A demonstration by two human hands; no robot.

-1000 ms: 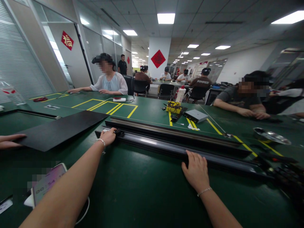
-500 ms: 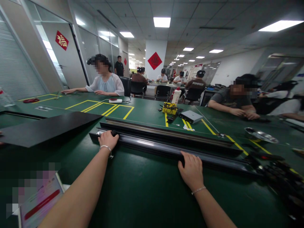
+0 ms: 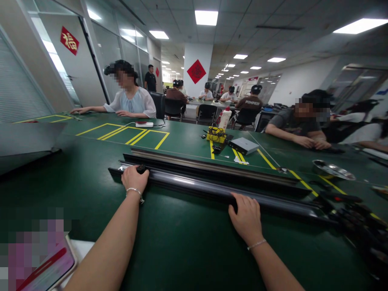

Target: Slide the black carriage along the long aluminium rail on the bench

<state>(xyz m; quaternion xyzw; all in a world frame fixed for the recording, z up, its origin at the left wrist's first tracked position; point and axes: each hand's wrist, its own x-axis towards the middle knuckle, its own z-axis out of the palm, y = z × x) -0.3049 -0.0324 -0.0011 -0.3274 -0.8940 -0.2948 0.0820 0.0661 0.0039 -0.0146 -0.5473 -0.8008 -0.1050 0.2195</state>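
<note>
A long glossy black rail (image 3: 188,184) lies across the green table in front of me. Close to its left end, my left hand (image 3: 134,181) is closed over the rail, with a small black piece (image 3: 141,169) between thumb and fingers. Farther right, my right hand (image 3: 246,212) grips the near side of the same rail, its fingertips on top and the thumb at the edge. A second long dark rail (image 3: 212,169) lies just behind, almost parallel. The undersides of both rails are hidden.
At far left a grey panel (image 3: 27,137) stands tilted. A phone (image 3: 51,268) lies near left. Behind the rails are a yellow holder with cables (image 3: 216,135), a grey box (image 3: 243,144) and a bottle (image 3: 224,119). A metal bowl (image 3: 333,169) is at right. Two people sit across.
The flat panel at left has been tilted up and shifted left, showing a lighter grey face. Both my hands keep their places on the rail, while the view has moved slightly.
</note>
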